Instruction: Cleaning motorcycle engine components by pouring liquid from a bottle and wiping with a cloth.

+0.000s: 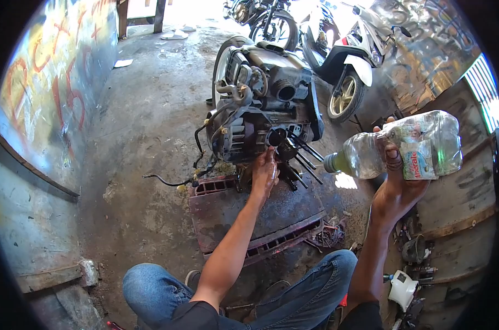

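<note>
My right hand (394, 165) grips a clear plastic bottle (441, 144) around its middle. The bottle lies almost level, its grey cap (331, 163) pointing left toward the engine, and some greenish-yellow liquid sits by the neck. In front of me is a scooter engine (266, 111), with metal studs (309, 159) sticking out at its near right side. My left hand (267, 171) reaches to the engine's near side, fingertips at a dark round part (277, 137), perhaps the piston. Whether those fingers pinch anything is hidden.
An upturned, worn red plastic crate (253, 206) lies between my knees and the engine. A loose black hose (166, 178) trails left. A white scooter (352, 66) stands behind to the right, beside a motorcycle (274, 29). Assorted parts (404, 288) lie along the right wall.
</note>
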